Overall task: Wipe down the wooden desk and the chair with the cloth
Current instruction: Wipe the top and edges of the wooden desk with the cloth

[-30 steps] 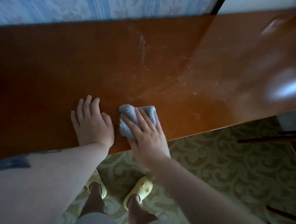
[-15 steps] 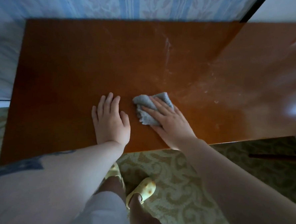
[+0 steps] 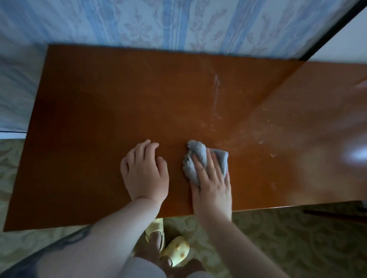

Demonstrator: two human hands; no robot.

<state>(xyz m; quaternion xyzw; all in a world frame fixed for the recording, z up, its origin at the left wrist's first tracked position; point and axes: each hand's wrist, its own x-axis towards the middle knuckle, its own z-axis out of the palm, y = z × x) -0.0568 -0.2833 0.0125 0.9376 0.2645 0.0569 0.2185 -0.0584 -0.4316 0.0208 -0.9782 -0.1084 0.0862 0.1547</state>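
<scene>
Beside a left hand (image 3: 145, 172) resting loosely open on the glossy reddish-brown wooden desk (image 3: 97, 120), a right hand (image 3: 213, 183) presses a crumpled grey cloth (image 3: 200, 159) with flat fingers, having pushed it slightly farther from the near edge, toward pale dust streaks (image 3: 216, 98) awaiting wiping.

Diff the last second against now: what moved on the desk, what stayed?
The right hand slid the crumpled grey cloth a little away from the front edge of the glossy brown wooden desk, its fingers laid over it throughout. Unchanged: the left hand rests flat beside it; the pale dusty streaks beyond the cloth remain unwiped.
</scene>
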